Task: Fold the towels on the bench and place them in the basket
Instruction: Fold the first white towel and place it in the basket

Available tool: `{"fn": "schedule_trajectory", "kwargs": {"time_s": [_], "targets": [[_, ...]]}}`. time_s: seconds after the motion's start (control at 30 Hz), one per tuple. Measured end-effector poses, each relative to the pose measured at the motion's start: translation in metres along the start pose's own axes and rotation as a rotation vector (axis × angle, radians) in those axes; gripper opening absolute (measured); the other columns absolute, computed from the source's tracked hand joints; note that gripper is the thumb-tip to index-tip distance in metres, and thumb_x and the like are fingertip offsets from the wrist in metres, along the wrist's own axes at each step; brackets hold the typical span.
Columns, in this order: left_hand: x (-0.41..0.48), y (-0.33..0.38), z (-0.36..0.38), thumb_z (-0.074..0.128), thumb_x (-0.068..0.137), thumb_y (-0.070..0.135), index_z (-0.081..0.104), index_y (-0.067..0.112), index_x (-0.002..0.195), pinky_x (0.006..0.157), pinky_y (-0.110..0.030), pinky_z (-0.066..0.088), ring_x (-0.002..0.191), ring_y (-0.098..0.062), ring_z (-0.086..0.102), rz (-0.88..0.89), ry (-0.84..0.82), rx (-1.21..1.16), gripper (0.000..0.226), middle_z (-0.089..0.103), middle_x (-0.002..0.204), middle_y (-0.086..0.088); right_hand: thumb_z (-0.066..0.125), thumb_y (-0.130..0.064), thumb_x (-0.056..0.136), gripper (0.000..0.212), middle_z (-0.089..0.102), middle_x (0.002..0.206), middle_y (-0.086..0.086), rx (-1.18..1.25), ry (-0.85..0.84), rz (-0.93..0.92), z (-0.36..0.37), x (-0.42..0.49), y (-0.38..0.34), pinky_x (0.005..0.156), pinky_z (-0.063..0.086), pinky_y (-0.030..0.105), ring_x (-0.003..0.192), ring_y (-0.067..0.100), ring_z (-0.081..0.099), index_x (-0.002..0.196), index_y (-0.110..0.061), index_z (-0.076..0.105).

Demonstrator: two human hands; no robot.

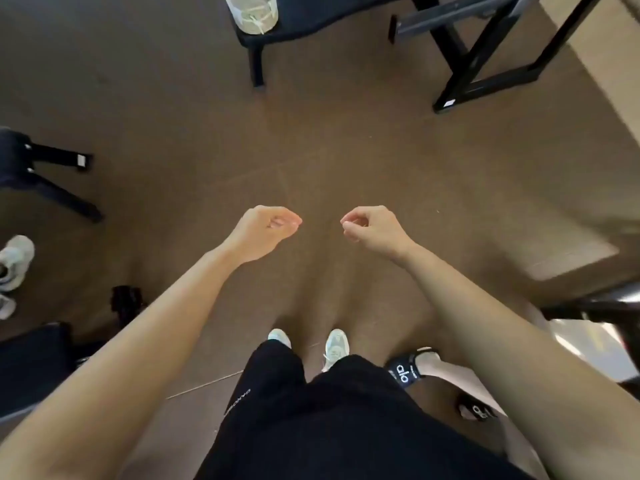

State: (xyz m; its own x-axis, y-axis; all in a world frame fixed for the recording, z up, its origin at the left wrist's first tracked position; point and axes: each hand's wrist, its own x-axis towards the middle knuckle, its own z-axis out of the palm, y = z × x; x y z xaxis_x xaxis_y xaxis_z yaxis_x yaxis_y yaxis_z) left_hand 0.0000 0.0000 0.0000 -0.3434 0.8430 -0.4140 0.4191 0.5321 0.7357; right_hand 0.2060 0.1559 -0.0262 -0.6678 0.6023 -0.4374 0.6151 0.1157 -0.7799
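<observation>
At the left edge a pair of white trainers (15,258) sits on the brown floor (173,98), out of the walking path. The left hand (266,230) is held out over bare floor, fingers curled into the palm around nothing visible, probably empty between steps. Far beyond it, the black padded bench (311,15) carries a pale whitish container (251,12) at its near-left corner. This may be the basket, but it is too cropped to tell. The bench's long axis seems to run rightward. No towel is in view, so its direction cannot be told. The right hand (372,228) mirrors the left, curled and empty, the two apart. A black metal frame (485,81) stands far right.
</observation>
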Motion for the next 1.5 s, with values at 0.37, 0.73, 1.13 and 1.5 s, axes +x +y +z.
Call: {"fn": "schedule_trajectory", "kwargs": {"time_s": [0.37,0.73,1.13,1.5], "targets": [[0.100,0.011,-0.037,0.064,0.100,0.026,0.077,0.030,0.110,0.077,-0.016,0.050,0.095,0.004,0.064,-0.049,0.032,-0.034,0.017,0.073,0.101,0.019,0.062,-0.019,0.093,0.014,0.077,0.083,-0.002,-0.007,0.016,0.052,-0.038,0.095,-0.024,0.085,0.057,0.032,0.079,0.017,0.072,0.096,-0.017,0.076],[0.275,0.027,-0.113,0.068,0.097,0.025,0.077,0.034,0.098,0.081,-0.023,0.048,0.089,-0.004,0.066,-0.077,0.077,-0.206,0.013,0.075,0.093,0.015,0.062,-0.029,0.094,0.014,0.075,0.085,-0.009,-0.087,0.097,0.116,-0.099,0.259,-0.085,0.088,0.057,0.039,0.083,0.012,0.070,0.095,-0.025,0.076],[0.502,0.098,-0.149,0.067,0.097,0.015,0.078,0.023,0.097,0.098,-0.043,0.055,0.093,-0.018,0.072,-0.157,0.001,-0.221,0.014,0.078,0.088,0.007,0.062,-0.025,0.094,0.014,0.073,0.086,-0.013,0.003,0.130,0.230,-0.206,0.436,-0.063,0.089,0.056,0.038,0.086,0.013,0.069,0.095,-0.025,0.076],[0.686,0.165,-0.212,0.063,0.099,0.013,0.076,0.022,0.103,0.083,-0.016,0.051,0.088,-0.008,0.070,-0.176,0.079,-0.249,0.017,0.076,0.097,0.006,0.061,-0.030,0.095,0.015,0.073,0.087,-0.015,-0.029,0.109,0.223,-0.319,0.641,-0.112,0.091,0.056,0.042,0.091,0.013,0.069,0.095,-0.026,0.076]]}}
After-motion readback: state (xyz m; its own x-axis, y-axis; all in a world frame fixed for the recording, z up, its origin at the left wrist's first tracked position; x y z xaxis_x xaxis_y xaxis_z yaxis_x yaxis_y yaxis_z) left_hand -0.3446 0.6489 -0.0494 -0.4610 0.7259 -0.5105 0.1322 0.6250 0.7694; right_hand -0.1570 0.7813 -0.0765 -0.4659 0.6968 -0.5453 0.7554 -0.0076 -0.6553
